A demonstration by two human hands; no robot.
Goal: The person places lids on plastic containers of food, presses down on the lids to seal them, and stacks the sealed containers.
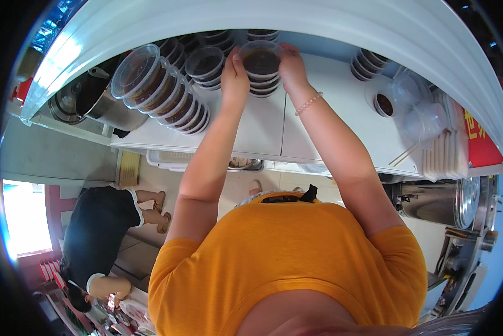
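Between both palms is a short stack of round clear plastic tubs (260, 63) holding dark brown contents. My left hand (236, 77) presses its left side and my right hand (292, 67) its right side. I cannot tell whether the stack touches the white counter (255, 130) or is slightly raised. Left of my left hand stands another short stack of tubs (204, 63). A tall, leaning stack of lidded tubs (163, 90) is farther left. More dark stacks behind are partly hidden by the white curved panel edge (251, 17).
A steel pot (117, 109) stands left. On the right are stacked tubs (367, 65), a single tub (383, 105), plastic-wrapped items (423, 119), chopsticks (404, 155) and stacked white containers (444, 157). A large steel drum (438, 203) stands lower right. Another person (102, 231) is at lower left.
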